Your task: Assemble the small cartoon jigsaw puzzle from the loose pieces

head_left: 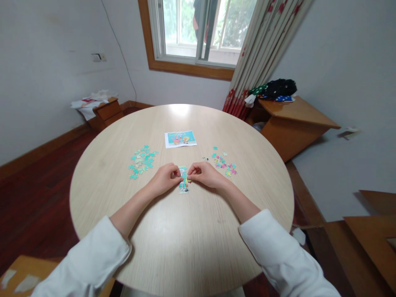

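Note:
A narrow, partly joined jigsaw puzzle [183, 187] lies in the middle of the round table, between my hands. My left hand [167, 178] has thumb and forefinger pinched at the left edge of this strip. On the other side my right hand [205, 173] pinches at the right edge, where a small yellow and red puzzle piece [189, 181] shows under the fingertips. Behind the hands lies a picture sheet [181, 139] with cartoon figures on turquoise. The fingers cover part of the joined strip.
Loose turquoise puzzle pieces [142, 161] are spread to the left. Pink, yellow and turquoise pieces [224, 161] lie to the right, with a few small ones near my right hand. Beyond the round table [173, 239] stand a window, a curtain and a wooden cabinet [297, 113] with cloths on top.

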